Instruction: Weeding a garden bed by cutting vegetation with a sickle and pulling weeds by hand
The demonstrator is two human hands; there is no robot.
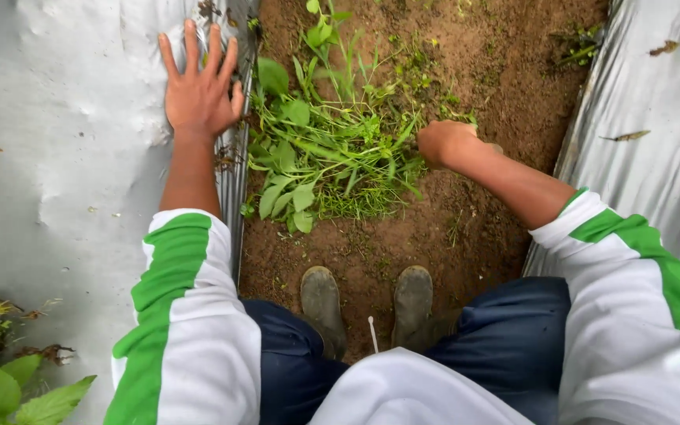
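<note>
A loose pile of pulled green weeds (332, 153) lies on the bare soil furrow (474, 228). The right hand (444, 143) is fisted around stems at its edge. The left hand (201, 83), fingers spread, presses flat on silver plastic mulch (64, 157). Muddy boots (367, 303) stand just behind.

Weed pile (332, 149) on soil furrow (466, 71) between 2 plastic sheets, ahead of boots (367, 303).

Green weeds (332, 149) on brown soil (474, 71), silver plastic sheeting (57, 142), white sleeves (198, 338) with green stripes.
</note>
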